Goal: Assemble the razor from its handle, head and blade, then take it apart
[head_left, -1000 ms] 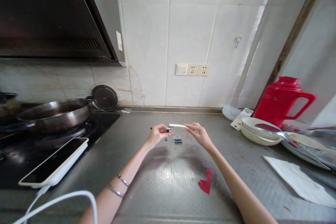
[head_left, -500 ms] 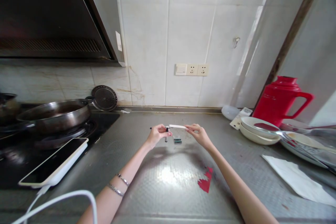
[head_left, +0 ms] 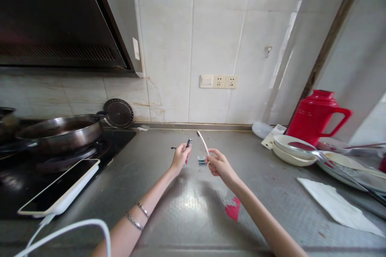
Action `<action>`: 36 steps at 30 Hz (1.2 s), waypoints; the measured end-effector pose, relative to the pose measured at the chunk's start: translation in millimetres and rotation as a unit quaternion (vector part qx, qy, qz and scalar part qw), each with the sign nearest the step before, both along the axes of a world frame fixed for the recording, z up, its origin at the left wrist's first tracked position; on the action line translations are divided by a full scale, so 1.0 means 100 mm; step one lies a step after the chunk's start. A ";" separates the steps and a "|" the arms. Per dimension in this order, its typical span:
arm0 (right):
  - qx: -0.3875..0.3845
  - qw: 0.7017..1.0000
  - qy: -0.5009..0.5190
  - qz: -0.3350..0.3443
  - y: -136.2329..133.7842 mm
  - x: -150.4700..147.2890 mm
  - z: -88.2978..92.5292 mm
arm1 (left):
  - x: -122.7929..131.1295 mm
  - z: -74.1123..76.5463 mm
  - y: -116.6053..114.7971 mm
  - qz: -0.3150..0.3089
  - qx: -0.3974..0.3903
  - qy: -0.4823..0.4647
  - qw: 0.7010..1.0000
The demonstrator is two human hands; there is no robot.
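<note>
My left hand (head_left: 180,157) is closed round a small black tool (head_left: 188,143) with a shiny metallic end; part of it sticks up above the fingers, and a thin black piece juts out to the left. What kind of tool it is cannot be made out. Between the fingers of my right hand (head_left: 219,164) is a slim, slightly curved white stick (head_left: 203,142) with a dark tip, pointing up and away. The two held pieces are apart. A small clear packet with dark green contents (head_left: 202,160) lies on the counter between my hands.
The metal counter (head_left: 157,209) bears a torn red scrap (head_left: 233,209) near my right forearm. On the left are a phone (head_left: 60,188) with a white cable and a pan (head_left: 63,130) on the hob. At right stand a red flask (head_left: 313,116), bowls (head_left: 294,156) and a paper napkin (head_left: 339,204).
The white stick has come away from the black tool at my left hand. My right hand has drawn back and turned the stick upward; my left hand has tilted the black tool.
</note>
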State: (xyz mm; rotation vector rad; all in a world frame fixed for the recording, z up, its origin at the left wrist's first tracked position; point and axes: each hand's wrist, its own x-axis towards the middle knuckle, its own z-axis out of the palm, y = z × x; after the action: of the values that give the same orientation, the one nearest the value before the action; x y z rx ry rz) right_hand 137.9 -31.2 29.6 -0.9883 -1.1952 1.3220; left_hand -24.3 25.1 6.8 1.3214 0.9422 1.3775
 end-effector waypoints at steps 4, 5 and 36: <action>-0.048 0.996 0.068 0.022 -0.22 -0.13 0.06 | 0.02 -0.01 -0.03 -0.016 -0.012 -0.029 0.999; -0.051 0.996 0.075 0.020 -0.25 -0.15 0.07 | 0.02 -0.02 -0.03 -0.014 -0.009 -0.030 0.999; -0.100 0.968 0.227 -0.028 -0.67 -0.63 -0.07 | 0.14 0.00 -0.14 0.044 0.076 -0.015 0.996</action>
State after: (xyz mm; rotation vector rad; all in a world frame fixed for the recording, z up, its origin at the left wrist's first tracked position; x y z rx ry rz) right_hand 74.7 -98.4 22.3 -0.7926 -0.6912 1.5424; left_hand -9.8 10.9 7.2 1.3812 0.9006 1.5584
